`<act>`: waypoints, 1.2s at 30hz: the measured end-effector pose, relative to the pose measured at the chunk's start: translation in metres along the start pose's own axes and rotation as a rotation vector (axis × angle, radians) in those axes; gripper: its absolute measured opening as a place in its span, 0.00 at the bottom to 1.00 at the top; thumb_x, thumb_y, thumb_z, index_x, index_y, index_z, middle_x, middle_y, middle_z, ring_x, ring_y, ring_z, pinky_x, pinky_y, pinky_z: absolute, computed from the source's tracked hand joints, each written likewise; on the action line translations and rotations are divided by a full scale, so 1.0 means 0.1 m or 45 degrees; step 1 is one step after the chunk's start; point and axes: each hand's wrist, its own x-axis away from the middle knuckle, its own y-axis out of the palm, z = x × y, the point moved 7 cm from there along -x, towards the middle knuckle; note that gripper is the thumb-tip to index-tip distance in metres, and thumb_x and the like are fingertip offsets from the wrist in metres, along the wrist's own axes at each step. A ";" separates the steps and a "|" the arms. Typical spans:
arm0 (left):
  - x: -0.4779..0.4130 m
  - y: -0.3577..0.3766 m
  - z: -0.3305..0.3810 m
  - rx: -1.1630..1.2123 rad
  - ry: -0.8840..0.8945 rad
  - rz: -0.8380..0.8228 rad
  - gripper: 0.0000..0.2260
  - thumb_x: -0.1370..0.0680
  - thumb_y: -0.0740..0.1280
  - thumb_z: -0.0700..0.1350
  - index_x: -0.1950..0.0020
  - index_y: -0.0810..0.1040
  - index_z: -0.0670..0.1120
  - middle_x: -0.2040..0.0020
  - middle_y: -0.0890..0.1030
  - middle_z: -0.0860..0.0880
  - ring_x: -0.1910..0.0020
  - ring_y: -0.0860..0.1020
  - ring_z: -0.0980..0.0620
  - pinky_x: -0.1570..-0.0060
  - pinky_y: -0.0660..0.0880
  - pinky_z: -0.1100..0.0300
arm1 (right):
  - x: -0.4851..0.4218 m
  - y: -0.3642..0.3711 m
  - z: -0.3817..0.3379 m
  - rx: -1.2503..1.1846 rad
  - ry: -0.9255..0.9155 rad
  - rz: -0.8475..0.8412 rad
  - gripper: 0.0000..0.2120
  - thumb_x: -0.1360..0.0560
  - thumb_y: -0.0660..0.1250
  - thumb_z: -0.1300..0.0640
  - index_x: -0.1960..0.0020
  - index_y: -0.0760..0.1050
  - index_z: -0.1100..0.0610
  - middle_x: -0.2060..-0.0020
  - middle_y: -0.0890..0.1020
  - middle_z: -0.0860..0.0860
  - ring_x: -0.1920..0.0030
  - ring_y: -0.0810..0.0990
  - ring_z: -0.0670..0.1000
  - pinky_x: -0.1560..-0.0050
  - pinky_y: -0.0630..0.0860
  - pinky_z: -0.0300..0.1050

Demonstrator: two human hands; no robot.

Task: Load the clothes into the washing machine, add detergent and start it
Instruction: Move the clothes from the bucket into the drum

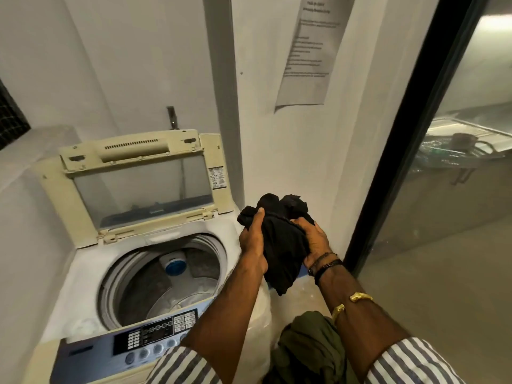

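A top-loading washing machine (83, 275) stands at the lower left with its cream lid (138, 187) raised against the wall. Its drum (166, 284) is open, with a blue-and-white piece low inside. To the right of the drum opening, both hands hold a bunched black garment (279, 245) in the air. My left hand (253, 239) grips its left side, thumb on top. My right hand (313, 239) grips its right side, bracelets at the wrist. An olive-green garment (307, 347) lies low between my forearms.
The control panel (155, 336) with buttons runs along the machine's front edge. A white wall with a printed notice (310, 51) is behind. A black-framed glass door (410, 134) stands at the right, with bare floor (302, 295) beside the machine.
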 end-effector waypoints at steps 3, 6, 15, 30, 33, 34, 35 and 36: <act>-0.06 -0.24 0.19 0.022 0.021 0.030 0.30 0.37 0.76 0.66 0.43 0.83 0.49 0.51 0.87 0.44 0.51 0.84 0.41 0.46 0.81 0.44 | 0.00 0.32 0.10 0.022 0.008 -0.048 0.19 0.31 0.75 0.59 0.40 0.81 0.58 0.48 0.85 0.62 0.46 0.83 0.64 0.44 0.81 0.58; -0.12 -0.50 0.37 0.032 0.044 0.064 0.33 0.41 0.77 0.68 0.44 0.84 0.49 0.52 0.87 0.44 0.52 0.85 0.41 0.47 0.81 0.44 | -0.01 0.62 0.22 0.033 0.016 -0.098 0.25 0.36 0.78 0.56 0.40 0.80 0.59 0.46 0.84 0.62 0.46 0.83 0.64 0.45 0.81 0.59; -0.26 -1.35 0.78 0.099 0.075 0.182 0.36 0.46 0.77 0.69 0.44 0.83 0.50 0.52 0.87 0.44 0.52 0.85 0.40 0.47 0.81 0.43 | -0.02 1.42 0.78 0.113 0.060 -0.171 0.20 0.31 0.75 0.58 0.41 0.81 0.60 0.47 0.85 0.61 0.45 0.83 0.64 0.50 0.82 0.52; -0.42 -2.71 1.05 0.114 0.038 0.367 0.37 0.46 0.77 0.70 0.44 0.83 0.50 0.50 0.86 0.44 0.51 0.85 0.40 0.46 0.81 0.42 | 0.18 2.33 1.67 0.323 0.202 -0.188 0.16 0.31 0.75 0.55 0.44 0.81 0.56 0.52 0.86 0.57 0.51 0.84 0.58 0.57 0.79 0.46; -0.47 -2.91 1.05 0.113 -0.005 0.393 0.40 0.47 0.77 0.72 0.42 0.82 0.50 0.48 0.85 0.44 0.49 0.84 0.40 0.44 0.80 0.41 | 0.19 2.46 1.81 0.330 0.251 -0.210 0.14 0.29 0.75 0.56 0.44 0.81 0.56 0.52 0.85 0.57 0.52 0.83 0.57 0.60 0.78 0.45; -0.52 -2.98 1.02 0.116 -0.026 0.402 0.41 0.48 0.76 0.73 0.42 0.82 0.50 0.47 0.85 0.43 0.49 0.83 0.39 0.43 0.79 0.41 | 0.19 2.50 1.86 0.348 0.277 -0.219 0.16 0.29 0.75 0.55 0.43 0.81 0.56 0.51 0.85 0.57 0.51 0.83 0.58 0.59 0.78 0.45; -0.59 -3.06 0.97 0.124 -0.043 0.418 0.42 0.48 0.76 0.73 0.41 0.82 0.50 0.47 0.85 0.43 0.48 0.83 0.39 0.42 0.79 0.41 | 0.17 2.52 1.92 0.384 0.292 -0.231 0.17 0.29 0.76 0.53 0.42 0.81 0.56 0.51 0.86 0.57 0.50 0.83 0.59 0.58 0.78 0.46; -0.67 -3.14 0.92 0.117 -0.071 0.432 0.43 0.49 0.76 0.74 0.41 0.82 0.51 0.47 0.85 0.43 0.48 0.83 0.39 0.42 0.78 0.41 | 0.16 2.55 1.98 0.411 0.315 -0.244 0.18 0.30 0.76 0.51 0.42 0.81 0.55 0.51 0.86 0.57 0.50 0.84 0.59 0.57 0.79 0.48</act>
